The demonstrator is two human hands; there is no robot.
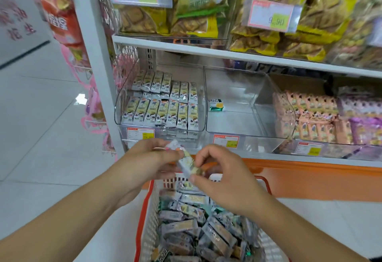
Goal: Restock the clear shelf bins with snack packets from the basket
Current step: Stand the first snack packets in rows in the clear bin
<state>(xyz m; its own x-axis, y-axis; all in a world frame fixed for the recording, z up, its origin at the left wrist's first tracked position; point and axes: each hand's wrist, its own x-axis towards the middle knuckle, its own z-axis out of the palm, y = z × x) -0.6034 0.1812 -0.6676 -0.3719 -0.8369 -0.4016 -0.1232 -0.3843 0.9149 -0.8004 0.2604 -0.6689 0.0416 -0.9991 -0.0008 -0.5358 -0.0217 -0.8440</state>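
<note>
Both hands meet at the centre of the frame, just above the red-rimmed basket (265, 181) of loose snack packets that fills the lower middle. The left hand (144, 162) has its grip closed on a small stack of packets, fingertips pinching the top end, while the right hand (223, 179) pinches the lower end of one packet (189, 163) between thumb and forefinger, seemingly squaring it against the rest. Above them, in the middle left of the frame, the left bin (118, 104) already holds neat upright rows of what look like the same pale wrappers, and the middle bin (235, 96) beside it is nearly bare, with only a single green-and-yellow packet (216, 104) lying in it. To do this step well, I'd say line the packets up face-forward and the same way round while they are still in hand, so they slide in as one block. Check the wrapper against the rows first, since the basket appears to hold more than one kind. Then lift over the bin's front lip and set them upright against the standing rows, not dropped on top.
</note>
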